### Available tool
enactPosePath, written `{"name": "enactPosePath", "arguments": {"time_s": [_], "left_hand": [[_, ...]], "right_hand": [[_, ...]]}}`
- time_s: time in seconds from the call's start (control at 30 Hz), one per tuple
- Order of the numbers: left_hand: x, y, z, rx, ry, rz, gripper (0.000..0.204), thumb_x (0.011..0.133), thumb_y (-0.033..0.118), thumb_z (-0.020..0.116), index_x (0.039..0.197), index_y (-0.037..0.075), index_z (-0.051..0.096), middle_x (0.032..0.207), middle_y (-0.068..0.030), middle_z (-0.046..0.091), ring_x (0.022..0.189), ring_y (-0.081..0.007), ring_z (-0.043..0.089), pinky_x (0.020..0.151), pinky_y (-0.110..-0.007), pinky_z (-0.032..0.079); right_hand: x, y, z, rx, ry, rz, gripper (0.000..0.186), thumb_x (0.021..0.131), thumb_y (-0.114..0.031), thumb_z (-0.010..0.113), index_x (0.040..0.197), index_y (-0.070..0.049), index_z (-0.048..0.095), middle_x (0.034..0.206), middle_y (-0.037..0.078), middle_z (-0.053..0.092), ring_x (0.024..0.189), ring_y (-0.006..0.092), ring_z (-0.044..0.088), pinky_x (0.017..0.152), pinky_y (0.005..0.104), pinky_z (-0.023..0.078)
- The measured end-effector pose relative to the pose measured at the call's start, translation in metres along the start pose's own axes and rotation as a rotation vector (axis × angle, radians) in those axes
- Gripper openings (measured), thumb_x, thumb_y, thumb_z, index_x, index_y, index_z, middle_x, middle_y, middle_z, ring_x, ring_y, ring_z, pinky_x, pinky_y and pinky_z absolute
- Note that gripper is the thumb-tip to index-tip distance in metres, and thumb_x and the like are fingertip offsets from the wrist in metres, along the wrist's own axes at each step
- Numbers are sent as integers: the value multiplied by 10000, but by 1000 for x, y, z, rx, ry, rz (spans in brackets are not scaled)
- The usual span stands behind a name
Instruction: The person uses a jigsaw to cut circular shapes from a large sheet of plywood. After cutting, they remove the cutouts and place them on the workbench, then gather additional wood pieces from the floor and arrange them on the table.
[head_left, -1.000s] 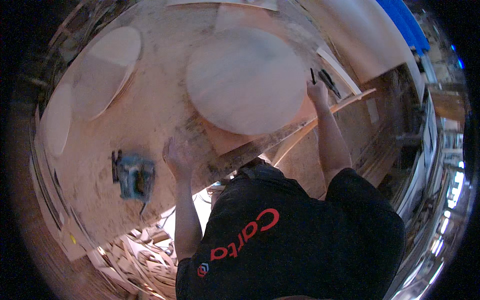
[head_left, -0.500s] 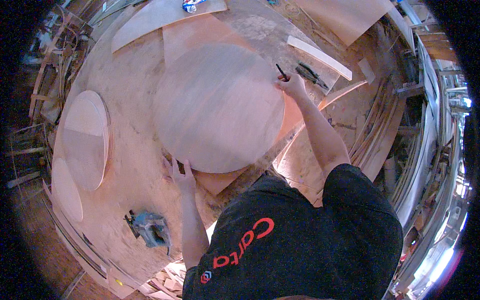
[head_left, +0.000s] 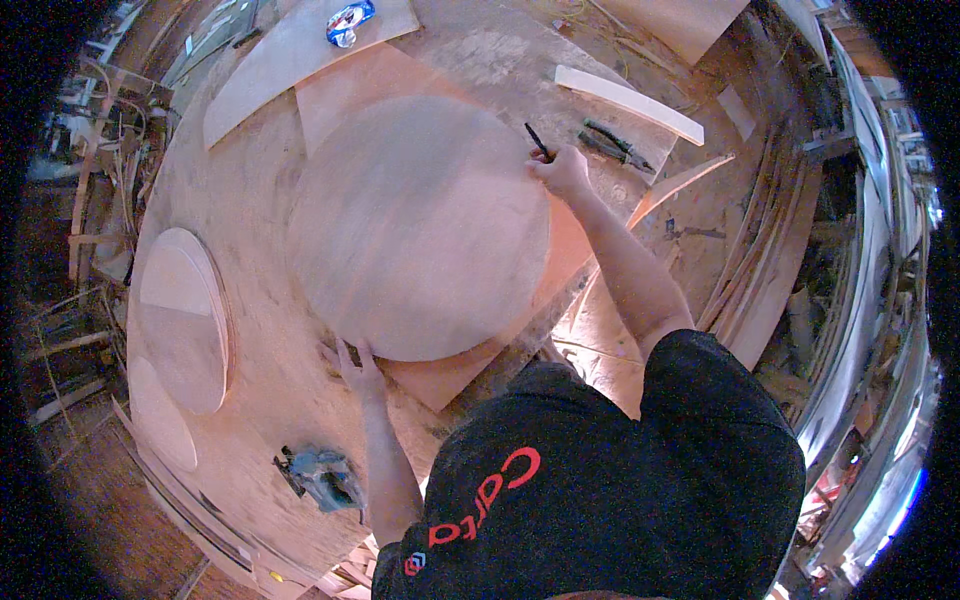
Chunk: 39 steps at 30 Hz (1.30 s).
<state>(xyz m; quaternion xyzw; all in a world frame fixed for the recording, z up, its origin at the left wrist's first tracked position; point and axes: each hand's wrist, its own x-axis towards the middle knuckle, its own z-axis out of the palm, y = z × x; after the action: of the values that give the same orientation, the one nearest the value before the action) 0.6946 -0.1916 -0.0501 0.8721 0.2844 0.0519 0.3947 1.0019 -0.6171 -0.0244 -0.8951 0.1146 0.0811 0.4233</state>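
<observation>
A large round wooden disc [head_left: 420,228] lies on a thin sheet of board [head_left: 345,85] on the worktable. My right hand [head_left: 560,172] is at the disc's right edge, its fingers closed round a black pen [head_left: 539,143] that points up and to the left. My left hand [head_left: 360,370] rests by the disc's lower left edge with its fingers apart, touching the rim. Beyond my right hand lies a pair of pliers [head_left: 615,146]. A blue jigsaw [head_left: 325,478] stands on the table to the left of my left forearm.
Smaller wooden discs [head_left: 185,335] are stacked at the left. A curved wooden strip [head_left: 630,103] lies past the pliers. At the back, a blue and white packet [head_left: 350,22] sits on a curved board [head_left: 300,70]. Long wood strips [head_left: 760,250] lean at the right.
The view has turned a little, shifting the whole scene. My right hand, still holding the pen, is slightly farther from the pliers. My left hand stays at the disc's lower left rim.
</observation>
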Motion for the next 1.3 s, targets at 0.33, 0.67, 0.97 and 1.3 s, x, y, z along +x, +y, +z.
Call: {"name": "enactPosePath", "arguments": {"time_s": [0.33, 0.67, 0.97, 1.3], "left_hand": [[-1, 4, -4, 166, -37, 107, 677, 950, 366, 593, 1482, 20, 356, 1609, -229, 91, 1494, -373, 42, 1195, -465, 76], [-2, -14, -2, -465, 85, -101, 413, 925, 215, 622, 1254, -33, 595, 1554, -251, 269, 1467, -357, 198, 1191, -412, 184], [-3, 4, -4, -480, 218, -170, 302, 925, 113, 554, 1181, -2, 665, 1593, -248, 148, 1489, -354, 115, 1193, -412, 129], [-9, -18, 6, -351, 176, -83, 380, 904, 153, 576, 1276, 130, 649, 1627, -179, 65, 1496, -379, -41, 1184, -500, 7]], "right_hand": [[-4, -4, 0, 10, 55, -9, 312, 725, -253, 802, 953, -47, 744, 760, 73, 720, 680, 134, 673, 657, 292, 530], [28, 20, 1, 209, -210, -116, 713, 719, -87, 813, 1373, -39, 531, 958, 79, 689, 817, 184, 630, 706, 310, 532], [65, 41, -8, 205, -299, -155, 318, 796, -108, 783, 1071, -2, 661, 864, 33, 673, 746, 116, 630, 597, 229, 460], [73, 40, -2, 164, -297, -87, 244, 806, -123, 781, 1014, -59, 672, 723, -16, 635, 557, 55, 531, 499, 191, 402]]}}
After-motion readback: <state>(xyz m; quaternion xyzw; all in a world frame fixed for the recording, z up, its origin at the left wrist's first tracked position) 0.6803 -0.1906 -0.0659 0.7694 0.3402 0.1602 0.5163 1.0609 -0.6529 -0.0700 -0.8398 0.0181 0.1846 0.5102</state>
